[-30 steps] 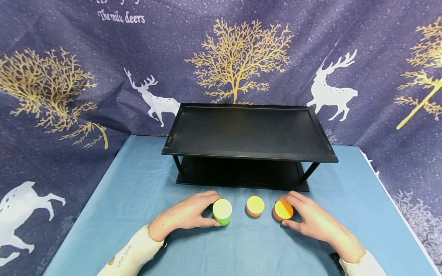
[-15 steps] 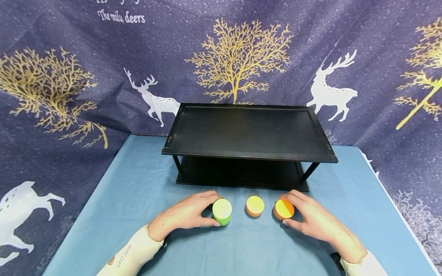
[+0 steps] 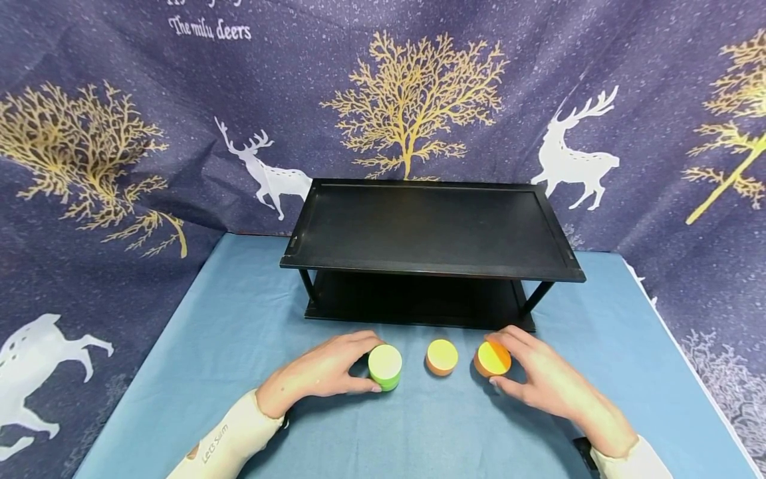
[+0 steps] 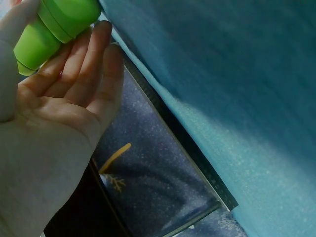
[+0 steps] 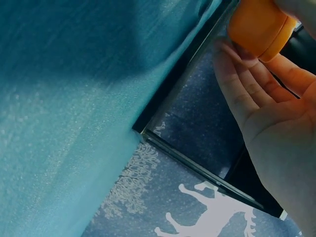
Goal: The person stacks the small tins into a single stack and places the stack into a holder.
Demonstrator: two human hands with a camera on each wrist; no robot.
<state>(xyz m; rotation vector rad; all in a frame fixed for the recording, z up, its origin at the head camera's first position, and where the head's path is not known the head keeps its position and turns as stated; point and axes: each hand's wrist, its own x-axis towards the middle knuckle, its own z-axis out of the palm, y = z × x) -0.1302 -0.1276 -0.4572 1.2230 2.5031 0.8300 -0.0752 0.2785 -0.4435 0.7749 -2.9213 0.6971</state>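
My left hand grips a round green container, thumb in front and fingers behind. The left wrist view shows that green container with a seam around it. On the right, my right hand holds a small round orange container with a yellow top between thumb and fingers. In the right wrist view the orange container also has a seam near one end. Whether its base touches the cloth is unclear. Between the hands stands a similar orange container, untouched.
A black two-tier shelf stands just behind the containers, with its lower board close to the fingers. Blue cloth covers the table. A dark blue deer-and-tree curtain hangs behind and at both sides.
My right hand and the orange container in it have shifted very slightly to the right and away from me. My left hand and the green container stay in place.
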